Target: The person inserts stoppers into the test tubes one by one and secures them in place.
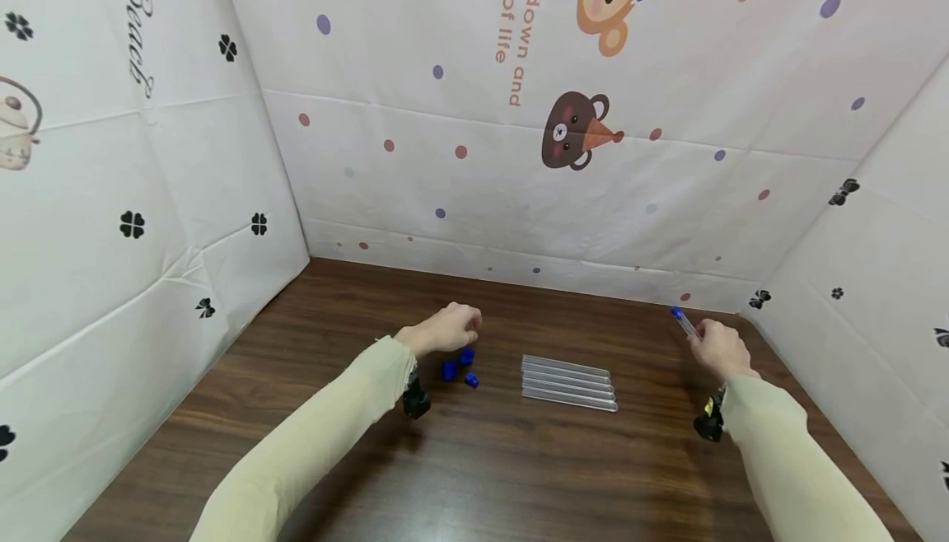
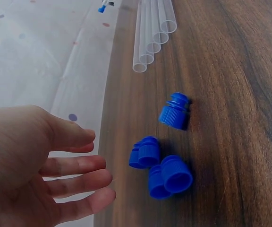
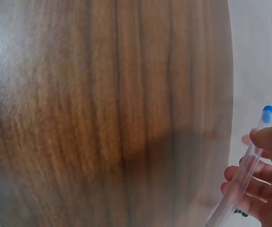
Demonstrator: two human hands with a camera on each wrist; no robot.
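In the head view my left hand hovers just beyond a group of blue ribbed stoppers. Its fingers are loosely bent with nothing between them. The left wrist view shows one stopper lying apart on its side, while several more cluster close together beside the fingertips. Off to the right, my right hand holds a clear test tube between thumb and fingers. A blue stopper closes the tube's upper end.
Several clear test tubes lie side by side on the dark wooden table, between the two hands. Their open ends face the stoppers. Printed white sheets rise as walls at the back and both sides.
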